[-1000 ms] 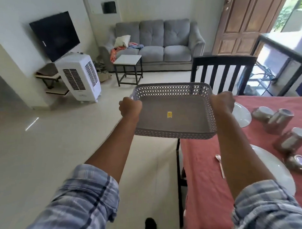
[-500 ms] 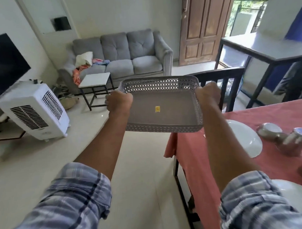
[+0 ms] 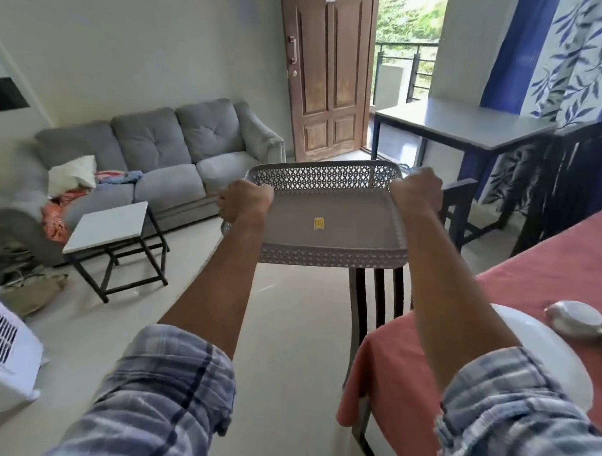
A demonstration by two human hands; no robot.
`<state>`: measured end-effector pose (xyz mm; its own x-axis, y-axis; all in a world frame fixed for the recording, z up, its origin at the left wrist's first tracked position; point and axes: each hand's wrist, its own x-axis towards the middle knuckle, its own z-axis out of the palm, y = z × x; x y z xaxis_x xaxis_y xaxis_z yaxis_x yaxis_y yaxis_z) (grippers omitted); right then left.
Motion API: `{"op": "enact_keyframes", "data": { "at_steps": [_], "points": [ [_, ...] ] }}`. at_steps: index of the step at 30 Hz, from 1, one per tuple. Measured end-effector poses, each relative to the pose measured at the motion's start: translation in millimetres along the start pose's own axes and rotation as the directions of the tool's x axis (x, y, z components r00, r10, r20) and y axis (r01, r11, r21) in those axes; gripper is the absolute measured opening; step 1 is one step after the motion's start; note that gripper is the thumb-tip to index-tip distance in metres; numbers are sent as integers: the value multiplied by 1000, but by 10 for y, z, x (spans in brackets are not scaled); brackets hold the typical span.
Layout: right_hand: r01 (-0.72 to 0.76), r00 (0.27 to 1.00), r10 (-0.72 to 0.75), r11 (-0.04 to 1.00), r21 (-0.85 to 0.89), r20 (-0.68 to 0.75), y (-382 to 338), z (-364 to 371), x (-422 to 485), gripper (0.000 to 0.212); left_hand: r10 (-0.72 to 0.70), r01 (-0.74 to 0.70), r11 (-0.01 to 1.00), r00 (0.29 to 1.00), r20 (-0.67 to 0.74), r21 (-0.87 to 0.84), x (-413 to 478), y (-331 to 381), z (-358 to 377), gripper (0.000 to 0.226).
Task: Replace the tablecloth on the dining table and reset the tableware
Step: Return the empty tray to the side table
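Observation:
I hold an empty grey tray [image 3: 325, 179] with perforated walls level in front of me, out over the floor. My left hand [image 3: 246, 204] grips its left rim and my right hand [image 3: 416, 191] grips its right rim. A small yellow sticker [image 3: 319, 223] lies on the tray's floor. At the lower right stands the dining table under a red tablecloth [image 3: 550, 280]. On it I see a white plate [image 3: 549, 352], partly hidden by my right arm, and a steel cup [image 3: 581, 322] lying on its side.
A dark dining chair [image 3: 377, 293] stands below the tray at the table's end. Beyond it are a grey side table [image 3: 466, 123], a wooden door [image 3: 328, 73], a grey sofa [image 3: 167, 154], a small white table [image 3: 108, 224] and a white air cooler [image 3: 7, 350].
The view has swung to the right with the tray held in both hands. The sofa and cooler slid left, and most of the plates and cups left the view.

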<state>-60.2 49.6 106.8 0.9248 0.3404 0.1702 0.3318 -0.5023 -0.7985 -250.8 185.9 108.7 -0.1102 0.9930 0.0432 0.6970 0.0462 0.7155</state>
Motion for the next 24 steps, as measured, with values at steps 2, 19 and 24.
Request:
{"op": "enact_keyframes", "data": {
  "at_steps": [2, 19, 24],
  "points": [
    [-50, 997, 49, 999, -10, -52, -121, 160, 235, 33, 43, -43, 999, 999, 25, -16, 342, 174, 177, 53],
    [-299, 915, 292, 954, 19, -278, -531, 1609, 2663, 44, 211, -214, 977, 936, 282, -21, 2759, 1696, 2304, 51],
    [-370, 876, 354, 929, 12, -329, -554, 1979, 3405, 41, 264, -266, 963, 901, 344, -43, 3361, 2268, 2957, 53]
  ]
}}
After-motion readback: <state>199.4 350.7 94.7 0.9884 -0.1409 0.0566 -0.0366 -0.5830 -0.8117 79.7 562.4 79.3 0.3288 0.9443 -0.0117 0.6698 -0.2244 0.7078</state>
